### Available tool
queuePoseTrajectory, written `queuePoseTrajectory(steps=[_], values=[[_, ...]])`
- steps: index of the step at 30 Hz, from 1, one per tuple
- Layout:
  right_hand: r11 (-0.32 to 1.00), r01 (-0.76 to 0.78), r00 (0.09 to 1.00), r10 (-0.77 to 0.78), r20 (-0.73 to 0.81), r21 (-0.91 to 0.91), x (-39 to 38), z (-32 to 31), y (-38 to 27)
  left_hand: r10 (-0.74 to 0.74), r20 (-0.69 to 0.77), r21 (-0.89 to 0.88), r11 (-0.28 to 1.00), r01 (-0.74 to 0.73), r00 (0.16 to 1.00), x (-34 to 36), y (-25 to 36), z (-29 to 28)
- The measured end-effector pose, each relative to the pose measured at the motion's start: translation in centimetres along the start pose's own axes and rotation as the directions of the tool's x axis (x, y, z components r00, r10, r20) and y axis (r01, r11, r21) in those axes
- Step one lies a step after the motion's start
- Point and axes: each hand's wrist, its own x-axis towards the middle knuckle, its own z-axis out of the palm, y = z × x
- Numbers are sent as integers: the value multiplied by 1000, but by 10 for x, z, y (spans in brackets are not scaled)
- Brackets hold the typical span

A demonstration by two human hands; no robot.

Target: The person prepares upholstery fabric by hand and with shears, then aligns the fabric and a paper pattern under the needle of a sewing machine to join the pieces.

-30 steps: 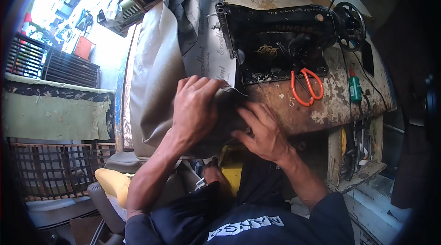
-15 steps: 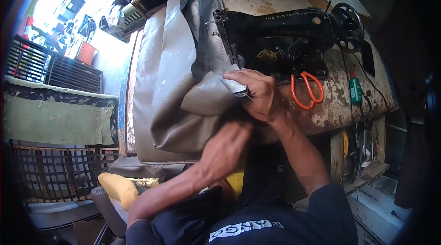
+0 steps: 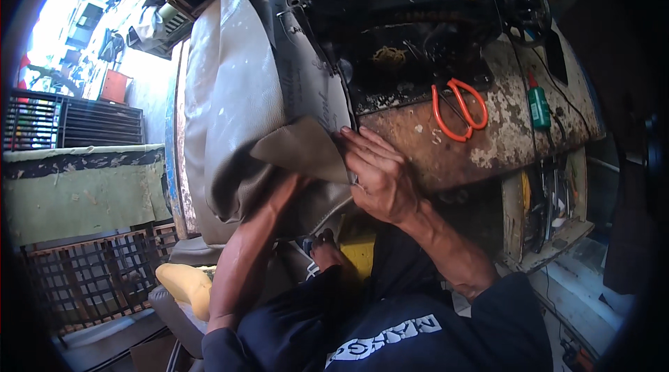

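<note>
A large sheet of grey vinyl [image 3: 254, 72] with a printed pale backing lies under the left end of a black sewing machine [image 3: 397, 9] and drapes over the table's front. My right hand [image 3: 382, 180] grips the sheet's right edge just in front of the needle area, fingers pointing at the machine. My left hand [image 3: 291, 189] reaches beneath a raised fold of the vinyl; its fingers are hidden there. Orange-handled scissors [image 3: 482, 105] rest on the table to the right of my right hand, against the machine's base.
On the worn table [image 3: 446, 156] stands a green bottle with a red tip [image 3: 538, 108], near dark cables. An open drawer of tools [image 3: 550, 211] sits below at the right. Yellow foam [image 3: 185, 285] lies at lower left; beyond it are a webbed frame [image 3: 90, 271] and black slats [image 3: 97, 121].
My left hand has moved from beside my right hand to the left, under the vinyl. My right hand's fingers have straightened along the edge, and the folded corner now lies flatter. The view has shifted slightly.
</note>
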Motion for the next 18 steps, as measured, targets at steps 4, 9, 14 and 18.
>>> queuePoseTrajectory(steps=[4, 9, 14, 18], values=[[999, 26, 1000, -26, -16, -39, -4, -11, 3, 20, -21, 6, 1000, -19, 1000, -2, -2, -7], [998, 39, 998, -41, -38, -57, 9, -12, -4, -19, -31, 40, 999, 20, 999, -33, -7, -28], [998, -26, 1000, 26, -8, -59, 5, -4, -10, -49, -49, 38, 998, 51, 998, -38, -19, -35], [994, -47, 999, 50, 20, -100, -5, -3, -9, -37, -28, 9, 999, 37, 999, -25, -27, -24]])
